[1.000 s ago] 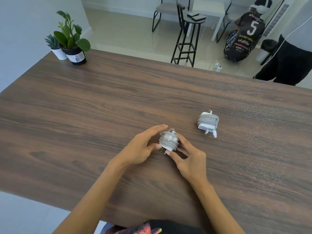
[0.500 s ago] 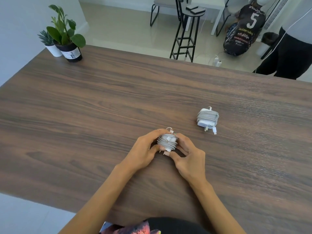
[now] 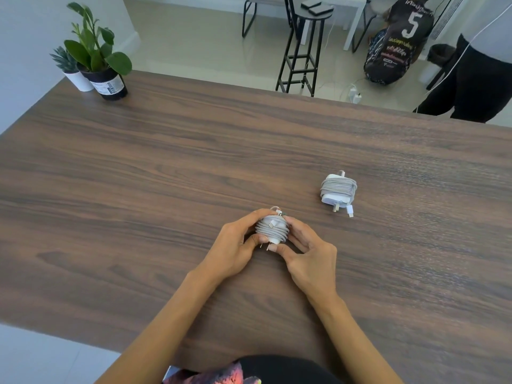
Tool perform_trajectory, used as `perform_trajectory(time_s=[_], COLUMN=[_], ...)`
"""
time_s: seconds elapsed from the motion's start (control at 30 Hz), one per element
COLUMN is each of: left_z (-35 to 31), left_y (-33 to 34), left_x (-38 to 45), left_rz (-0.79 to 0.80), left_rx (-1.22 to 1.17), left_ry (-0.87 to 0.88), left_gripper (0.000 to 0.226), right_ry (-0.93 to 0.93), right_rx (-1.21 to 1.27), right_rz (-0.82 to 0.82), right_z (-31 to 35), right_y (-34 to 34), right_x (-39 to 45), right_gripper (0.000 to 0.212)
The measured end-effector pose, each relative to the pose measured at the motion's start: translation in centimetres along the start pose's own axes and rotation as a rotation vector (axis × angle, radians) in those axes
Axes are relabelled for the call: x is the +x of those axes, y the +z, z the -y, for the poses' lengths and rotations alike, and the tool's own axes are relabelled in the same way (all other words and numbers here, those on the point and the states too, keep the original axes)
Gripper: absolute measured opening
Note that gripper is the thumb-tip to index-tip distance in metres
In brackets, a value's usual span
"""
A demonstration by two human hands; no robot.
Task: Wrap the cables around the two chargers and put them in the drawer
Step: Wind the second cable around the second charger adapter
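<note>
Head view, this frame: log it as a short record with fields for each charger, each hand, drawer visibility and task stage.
held charger: cable coiled around it, prongs pointing toward the person, just above or on the table
second charger: wrapped, lying alone on the table, connector end loose beside its prongs
left hand: grip on the held charger's left side
right hand: grip on its right side
drawer: not in view
task stage: both chargers wrapped, neither stored
</note>
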State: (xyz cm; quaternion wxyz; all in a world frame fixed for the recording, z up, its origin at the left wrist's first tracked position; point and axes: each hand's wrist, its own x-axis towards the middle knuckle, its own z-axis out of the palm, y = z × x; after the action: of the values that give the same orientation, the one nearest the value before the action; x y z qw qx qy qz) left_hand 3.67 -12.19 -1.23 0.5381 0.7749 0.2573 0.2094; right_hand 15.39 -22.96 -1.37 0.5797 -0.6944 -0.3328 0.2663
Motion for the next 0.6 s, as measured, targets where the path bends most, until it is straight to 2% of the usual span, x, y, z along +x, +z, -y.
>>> perform_trajectory(time_s=[0.13, 0.4, 0.6], left_z=[0.1, 0.3, 0.4], left_y=[0.3, 0.4, 0.3], left_x=[-0.1, 0.0, 0.0], left_rz=[-0.042, -0.002, 0.0], left_rx=[0.027, -0.007, -0.085], left_ry=[0.014, 0.0, -0.029], left_gripper=[0.049, 0.049, 0.05], right_ry=[-0.007, -0.007, 0.133], right_rx=[-0.022, 0.052, 0.202], right_rz=[-0.032, -0.052, 0.064], right_z=[-0.2, -0.1, 0.1], right_y=[0.2, 0.2, -0.8], right_x=[-0.1, -0.1, 0.8], right_gripper=[0.061, 0.063, 0.054])
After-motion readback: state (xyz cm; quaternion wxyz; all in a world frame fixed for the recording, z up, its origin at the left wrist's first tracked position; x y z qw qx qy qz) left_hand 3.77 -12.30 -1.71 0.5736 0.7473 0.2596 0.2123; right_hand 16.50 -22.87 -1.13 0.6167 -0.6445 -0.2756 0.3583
